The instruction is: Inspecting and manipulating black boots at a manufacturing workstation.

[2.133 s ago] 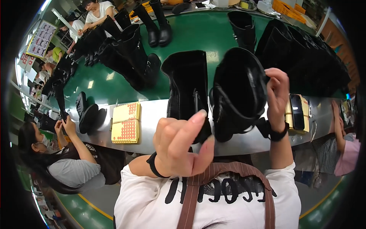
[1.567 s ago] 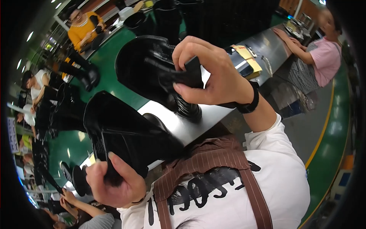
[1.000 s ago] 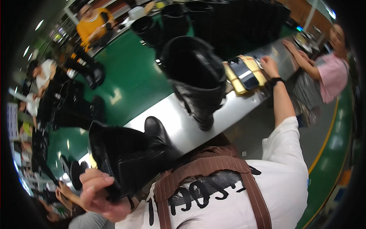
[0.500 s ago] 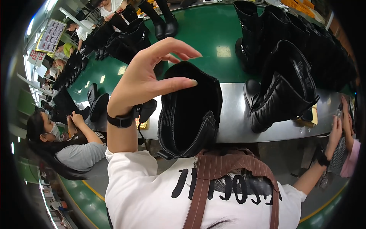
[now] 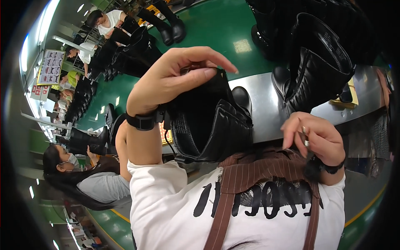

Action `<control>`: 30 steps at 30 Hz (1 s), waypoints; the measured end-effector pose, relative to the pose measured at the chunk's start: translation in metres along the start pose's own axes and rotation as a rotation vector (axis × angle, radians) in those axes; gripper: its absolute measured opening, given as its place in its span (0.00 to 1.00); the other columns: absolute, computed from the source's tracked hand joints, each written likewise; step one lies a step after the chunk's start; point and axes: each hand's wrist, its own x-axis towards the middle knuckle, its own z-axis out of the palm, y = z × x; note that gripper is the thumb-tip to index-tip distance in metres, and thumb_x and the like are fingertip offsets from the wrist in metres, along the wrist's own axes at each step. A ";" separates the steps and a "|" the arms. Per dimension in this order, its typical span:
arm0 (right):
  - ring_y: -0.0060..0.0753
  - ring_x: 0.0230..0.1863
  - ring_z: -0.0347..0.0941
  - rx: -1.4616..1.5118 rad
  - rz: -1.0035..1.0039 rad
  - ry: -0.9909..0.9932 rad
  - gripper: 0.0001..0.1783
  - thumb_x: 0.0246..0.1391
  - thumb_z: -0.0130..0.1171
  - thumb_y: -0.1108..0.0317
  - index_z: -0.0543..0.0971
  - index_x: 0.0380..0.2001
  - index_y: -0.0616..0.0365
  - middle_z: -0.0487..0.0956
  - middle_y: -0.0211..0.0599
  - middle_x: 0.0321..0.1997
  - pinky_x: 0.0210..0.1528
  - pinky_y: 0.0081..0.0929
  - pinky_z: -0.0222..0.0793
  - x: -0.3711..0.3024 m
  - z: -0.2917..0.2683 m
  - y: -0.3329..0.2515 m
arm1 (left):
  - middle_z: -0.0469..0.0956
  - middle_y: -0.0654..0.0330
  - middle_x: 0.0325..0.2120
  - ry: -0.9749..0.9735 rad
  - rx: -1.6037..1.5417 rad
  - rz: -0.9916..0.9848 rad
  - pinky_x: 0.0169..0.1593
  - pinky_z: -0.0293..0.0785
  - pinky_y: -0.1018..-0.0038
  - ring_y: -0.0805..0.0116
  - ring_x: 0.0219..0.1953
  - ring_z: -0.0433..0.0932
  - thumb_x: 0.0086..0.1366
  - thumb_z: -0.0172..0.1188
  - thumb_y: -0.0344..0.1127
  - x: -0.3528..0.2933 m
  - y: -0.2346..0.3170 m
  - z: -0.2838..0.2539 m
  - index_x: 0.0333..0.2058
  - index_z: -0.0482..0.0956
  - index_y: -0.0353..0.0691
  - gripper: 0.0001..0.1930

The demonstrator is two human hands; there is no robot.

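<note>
My left hand (image 5: 179, 75) pinches the upper rim of a black boot (image 5: 227, 131) between thumb and curled fingers, the index finger reaching out past it. The shaft's opening faces me, and the toe shows beyond it over the metal table edge. My right hand (image 5: 318, 135) is to the right of this boot, apart from it, with bent fingers around a small metal tool (image 5: 306, 143) whose kind I cannot make out. Farther right, a second black boot (image 5: 310, 79) with a gathered shaft stands upright near the right hand.
Black boots (image 5: 266, 29) crowd the far right of the green table (image 5: 208, 29), and others (image 5: 135, 50) stand at the far left. A metal strip (image 5: 263, 91) runs along the near edge. A masked co-worker (image 5: 89, 179) sits at left holding a boot.
My right hand has come from the far right in toward the boot, with the small metal tool. My left hand's fingers have closed onto the rim. The boot has tilted, showing its toe.
</note>
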 end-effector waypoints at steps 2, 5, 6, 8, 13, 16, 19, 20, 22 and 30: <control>0.20 0.32 0.72 0.050 -0.009 -0.038 0.17 0.70 0.45 0.62 0.75 0.37 0.66 0.77 0.38 0.36 0.34 0.17 0.68 0.020 0.004 0.009 | 0.77 0.69 0.33 -0.056 -0.023 -0.039 0.39 0.65 0.85 0.86 0.33 0.67 0.69 0.54 0.29 -0.005 -0.003 -0.005 0.45 0.81 0.33 0.10; 0.18 0.33 0.72 0.073 0.033 -0.013 0.16 0.71 0.45 0.62 0.75 0.42 0.66 0.79 0.36 0.37 0.35 0.16 0.70 0.037 0.005 0.018 | 0.78 0.68 0.35 -0.073 -0.038 -0.070 0.38 0.65 0.85 0.84 0.32 0.67 0.66 0.59 0.29 -0.008 -0.007 -0.010 0.43 0.81 0.34 0.09; 0.17 0.32 0.72 0.066 0.027 0.012 0.15 0.72 0.45 0.63 0.75 0.43 0.65 0.79 0.36 0.38 0.35 0.16 0.70 0.041 0.005 0.019 | 0.78 0.68 0.34 -0.089 -0.031 -0.034 0.39 0.66 0.85 0.84 0.33 0.68 0.65 0.61 0.28 -0.008 -0.008 -0.011 0.43 0.80 0.34 0.09; 0.15 0.31 0.70 -0.045 0.010 0.039 0.15 0.72 0.45 0.64 0.76 0.47 0.64 0.78 0.31 0.37 0.33 0.15 0.68 0.049 0.006 0.024 | 0.79 0.69 0.34 -0.124 -0.014 0.052 0.39 0.67 0.84 0.84 0.34 0.69 0.62 0.64 0.27 -0.008 -0.011 -0.011 0.43 0.80 0.35 0.11; 0.12 0.28 0.62 -0.147 0.034 0.149 0.11 0.70 0.48 0.65 0.75 0.42 0.61 0.72 0.22 0.31 0.30 0.13 0.59 0.061 0.009 0.030 | 0.80 0.66 0.37 -0.026 -0.132 -0.075 0.42 0.70 0.85 0.84 0.37 0.74 0.59 0.69 0.24 -0.007 -0.011 -0.003 0.45 0.79 0.32 0.15; 0.11 0.26 0.59 -0.233 -0.013 0.202 0.11 0.67 0.55 0.63 0.72 0.34 0.59 0.69 0.21 0.27 0.28 0.14 0.55 0.064 0.012 0.036 | 0.80 0.67 0.36 0.110 -0.191 -0.135 0.42 0.71 0.84 0.84 0.37 0.75 0.58 0.70 0.23 -0.009 -0.009 0.006 0.45 0.79 0.31 0.16; 0.11 0.23 0.57 -0.418 -0.018 0.226 0.15 0.62 0.61 0.60 0.70 0.29 0.58 0.66 0.21 0.22 0.25 0.17 0.53 0.065 0.014 0.042 | 0.80 0.65 0.36 0.156 -0.141 -0.191 0.45 0.74 0.83 0.81 0.40 0.77 0.57 0.70 0.22 -0.013 -0.005 0.013 0.43 0.79 0.30 0.15; 0.12 0.22 0.56 -0.484 -0.020 0.247 0.17 0.61 0.64 0.60 0.70 0.28 0.58 0.65 0.21 0.21 0.24 0.18 0.52 0.065 0.015 0.043 | 0.81 0.65 0.36 0.170 -0.179 -0.211 0.45 0.74 0.82 0.80 0.40 0.78 0.57 0.70 0.22 -0.014 -0.005 0.015 0.43 0.79 0.30 0.15; 0.15 0.20 0.56 -0.538 -0.107 0.294 0.17 0.60 0.64 0.60 0.71 0.26 0.59 0.64 0.24 0.17 0.22 0.21 0.52 0.067 0.019 0.048 | 0.81 0.64 0.35 0.220 -0.258 -0.226 0.46 0.75 0.82 0.79 0.41 0.79 0.56 0.70 0.21 -0.017 -0.005 0.021 0.41 0.79 0.30 0.14; 0.27 0.16 0.61 -0.711 -0.206 0.393 0.18 0.58 0.66 0.60 0.74 0.24 0.63 0.68 0.34 0.16 0.20 0.26 0.56 0.078 0.028 0.050 | 0.83 0.60 0.33 0.435 -0.053 -0.185 0.45 0.77 0.79 0.75 0.37 0.81 0.53 0.67 0.15 -0.027 -0.003 0.030 0.34 0.81 0.30 0.10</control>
